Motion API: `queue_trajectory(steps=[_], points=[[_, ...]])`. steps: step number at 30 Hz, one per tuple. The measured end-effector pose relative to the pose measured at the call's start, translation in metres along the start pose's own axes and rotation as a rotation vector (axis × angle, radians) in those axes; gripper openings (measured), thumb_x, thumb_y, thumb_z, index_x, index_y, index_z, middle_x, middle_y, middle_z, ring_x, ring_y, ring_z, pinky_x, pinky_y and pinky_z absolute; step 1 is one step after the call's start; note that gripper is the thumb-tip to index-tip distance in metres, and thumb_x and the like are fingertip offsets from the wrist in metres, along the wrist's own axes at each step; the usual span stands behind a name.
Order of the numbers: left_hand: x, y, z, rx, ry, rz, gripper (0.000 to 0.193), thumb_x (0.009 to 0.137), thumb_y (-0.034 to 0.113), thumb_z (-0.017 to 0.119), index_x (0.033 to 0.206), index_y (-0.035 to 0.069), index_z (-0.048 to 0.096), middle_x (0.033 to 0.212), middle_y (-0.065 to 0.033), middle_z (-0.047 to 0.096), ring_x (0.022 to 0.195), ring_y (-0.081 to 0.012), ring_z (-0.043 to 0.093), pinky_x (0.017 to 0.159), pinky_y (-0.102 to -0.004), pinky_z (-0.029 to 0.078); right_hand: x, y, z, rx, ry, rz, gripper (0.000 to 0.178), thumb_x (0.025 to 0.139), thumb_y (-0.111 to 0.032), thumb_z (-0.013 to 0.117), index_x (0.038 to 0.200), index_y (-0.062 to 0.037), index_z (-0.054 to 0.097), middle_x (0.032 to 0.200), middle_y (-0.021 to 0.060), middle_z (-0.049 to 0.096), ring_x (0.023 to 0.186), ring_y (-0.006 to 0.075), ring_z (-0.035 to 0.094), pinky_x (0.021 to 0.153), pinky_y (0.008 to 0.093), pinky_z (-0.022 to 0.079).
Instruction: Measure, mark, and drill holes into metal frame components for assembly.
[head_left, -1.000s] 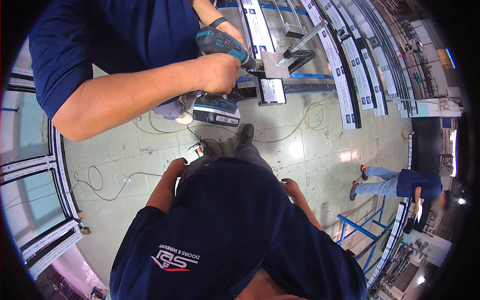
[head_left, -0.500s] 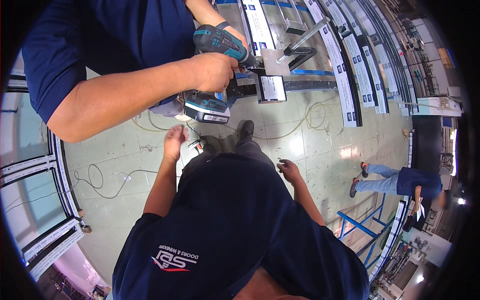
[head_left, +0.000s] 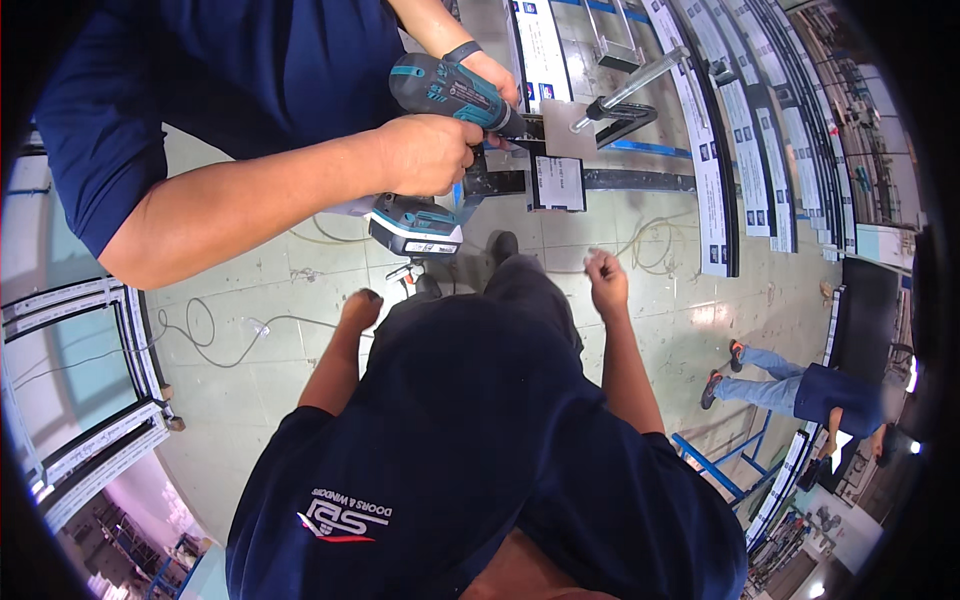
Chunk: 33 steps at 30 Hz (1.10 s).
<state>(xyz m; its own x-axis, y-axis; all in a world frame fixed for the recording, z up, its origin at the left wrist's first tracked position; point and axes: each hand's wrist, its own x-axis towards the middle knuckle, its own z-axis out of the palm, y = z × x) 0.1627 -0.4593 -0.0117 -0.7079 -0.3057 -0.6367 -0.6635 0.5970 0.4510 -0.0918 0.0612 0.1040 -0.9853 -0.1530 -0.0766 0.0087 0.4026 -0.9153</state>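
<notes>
Drill (head_left: 450,95) at the far side, left of centre, and that's what we're watching: dark plastic body, teal panels, a chunky battery (head_left: 415,225) slung under the handle. A co-worker's hand (head_left: 430,155) wraps the grip, while the other hand (head_left: 490,75) sits behind the body, partly covered by it. The nose meets dark work just left of a square, milky plate (head_left: 571,130); the exact tip, we can't make out. Over that plate comes a clamp (head_left: 636,86), its smooth silver rod slanting off to the far right. Just on the near side, a short boxy tube (head_left: 558,182) shows its squared end.

Now our own hands, both nearer than the drill and clear of it. The left hand (head_left: 360,310) hangs over the tiled floor (head_left: 270,400), fingers loosely curled; the right hand (head_left: 607,285) has its fingers bent narrower, near the tube. Whether either pinches something small, we can't tell.

Far right, long straight bars (head_left: 700,140) wear white printed strips, cut off by the far edge. More print on the battery, and a white-and-red emblem (head_left: 345,515) reads upside down on our dark shirt (head_left: 430,420).
</notes>
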Motion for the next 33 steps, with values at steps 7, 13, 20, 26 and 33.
queue_trajectory(steps=[7, 13, 20, 26, 33], points=[[-0.062, -0.019, 0.045, 0.108, -0.097, 0.020, 0.045, 0.099, 0.044, 0.066, 0.117, 0.006, 0.081, 0.120, -0.0239, 0.078, 0.117, -0.0417, 0.073, 0.102, -0.0473, 0.058, 0.107, -0.100, 0.003, -0.130, 0.029, -0.181, 0.051, 0.097, -0.018, 0.084, 0.143, -0.0053, 0.065, 0.126, 0.0090, 0.072, 0.110, 0.0217, 0.069, 0.099, 0.0371, 0.056], [-0.076, 0.061, 0.065, -0.054, 0.026, -0.309, 0.052, 0.099, 0.045, 0.065, 0.127, 0.002, 0.077, 0.132, -0.0249, 0.075, 0.129, -0.0392, 0.069, 0.112, -0.0448, 0.054, 0.183, -0.108, 0.011, -0.162, -0.094, -0.442, 0.059, 0.086, -0.018, 0.088, 0.140, -0.0074, 0.066, 0.129, 0.0123, 0.069, 0.108, 0.0289, 0.070, 0.096, 0.0401, 0.058], [-0.069, 0.159, 0.097, -0.059, 0.113, -0.239, 0.047, 0.101, 0.041, 0.059, 0.125, 0.004, 0.077, 0.130, -0.0236, 0.075, 0.124, -0.0411, 0.070, 0.109, -0.0471, 0.055, 0.220, -0.070, 0.009, -0.100, -0.129, -0.518, 0.046, 0.087, -0.009, 0.084, 0.130, -0.0110, 0.070, 0.119, 0.0083, 0.069, 0.090, 0.0206, 0.070, 0.084, 0.0358, 0.058], [-0.096, 0.193, 0.117, -0.069, 0.194, -0.299, 0.045, 0.103, 0.040, 0.056, 0.124, 0.005, 0.076, 0.127, -0.0224, 0.077, 0.121, -0.0420, 0.072, 0.108, -0.0483, 0.055, 0.230, -0.054, 0.004, -0.076, -0.177, -0.565, 0.049, 0.091, 0.001, 0.082, 0.137, -0.0062, 0.066, 0.133, 0.0122, 0.061, 0.081, 0.0107, 0.067, 0.074, 0.0256, 0.057], [-0.101, 0.233, 0.109, -0.222, 0.414, -0.347, 0.044, 0.103, 0.044, 0.065, 0.112, 0.003, 0.080, 0.109, -0.0213, 0.081, 0.105, -0.0379, 0.078, 0.095, -0.0452, 0.060, 0.224, -0.038, -0.002, -0.025, -0.238, -0.407, 0.058, 0.088, -0.015, 0.090, 0.139, -0.0033, 0.063, 0.135, 0.0142, 0.058, 0.093, 0.0232, 0.063, 0.086, 0.0367, 0.057]])
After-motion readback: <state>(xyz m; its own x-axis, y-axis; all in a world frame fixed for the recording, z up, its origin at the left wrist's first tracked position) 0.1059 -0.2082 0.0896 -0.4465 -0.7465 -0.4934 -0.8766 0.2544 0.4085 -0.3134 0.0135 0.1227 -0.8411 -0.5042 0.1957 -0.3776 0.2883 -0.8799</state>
